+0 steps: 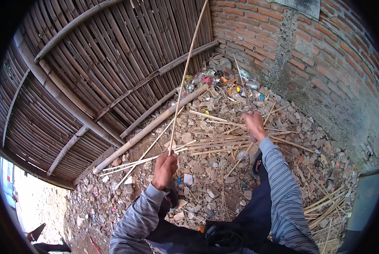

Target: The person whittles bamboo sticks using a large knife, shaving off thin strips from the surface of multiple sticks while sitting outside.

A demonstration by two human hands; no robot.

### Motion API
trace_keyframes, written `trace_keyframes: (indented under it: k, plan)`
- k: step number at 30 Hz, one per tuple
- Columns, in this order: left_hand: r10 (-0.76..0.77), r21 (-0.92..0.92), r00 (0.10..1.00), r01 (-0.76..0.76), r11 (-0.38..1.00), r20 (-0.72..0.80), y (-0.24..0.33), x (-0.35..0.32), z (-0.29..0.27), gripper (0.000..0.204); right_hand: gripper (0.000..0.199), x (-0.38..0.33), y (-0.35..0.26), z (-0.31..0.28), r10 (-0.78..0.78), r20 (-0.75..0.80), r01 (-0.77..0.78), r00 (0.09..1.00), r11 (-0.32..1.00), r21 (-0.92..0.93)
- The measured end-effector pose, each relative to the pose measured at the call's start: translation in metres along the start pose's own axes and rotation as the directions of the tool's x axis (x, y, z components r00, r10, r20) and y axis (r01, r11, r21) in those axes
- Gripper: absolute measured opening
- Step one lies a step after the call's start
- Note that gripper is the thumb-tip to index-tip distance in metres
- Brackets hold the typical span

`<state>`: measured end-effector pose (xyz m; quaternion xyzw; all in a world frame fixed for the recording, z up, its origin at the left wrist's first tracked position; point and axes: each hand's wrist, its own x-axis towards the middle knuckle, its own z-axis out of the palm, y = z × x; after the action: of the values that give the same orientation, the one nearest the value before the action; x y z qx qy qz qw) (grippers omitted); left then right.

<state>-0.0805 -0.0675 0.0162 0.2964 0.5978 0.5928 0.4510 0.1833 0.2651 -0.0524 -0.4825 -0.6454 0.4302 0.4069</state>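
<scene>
My left hand (165, 170) is closed around the lower end of a long, thin bamboo strip (184, 80), which rises steeply past the top edge. To the right, my right hand (255, 125) grips a slim, straight tool (240, 77), pale toward its tip. It looks like a knife blade seen edge-on; the fist hides its handle. Tool and raised strip are well apart. Between and beyond the hands, several split bamboo strips (219, 142) lie loosely crossed on the rubble.
A bamboo-slat wall (126, 55) stands at left, a brick wall (325, 63) at right. A thick bamboo pole (155, 127) lies along the slat wall's foot. Litter (223, 80) fills the far corner. More strips (325, 209) lie at lower right on the stony ground (198, 207).
</scene>
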Motion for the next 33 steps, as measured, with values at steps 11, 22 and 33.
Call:
trace_keyframes:
  k: [11,22,33]
  plan:
    - [-0.137,-0.130,0.871,0.223,0.966,0.473,0.020,0.020,0.004,0.037,0.023,-0.037,-0.041,0.008,-0.015,-0.018,0.018,1.000,0.977,0.214]
    - [-0.286,-0.050,0.838,0.347,0.936,0.464,0.012,0.017,0.028,0.045,0.015,-0.105,-0.099,0.027,-0.447,0.193,0.469,0.874,0.879,-0.090]
    - [0.073,0.422,0.965,-0.177,0.889,0.252,-0.017,0.023,0.030,0.051,0.032,-0.137,-0.079,0.061,-0.367,0.537,0.569,0.760,0.775,-0.276]
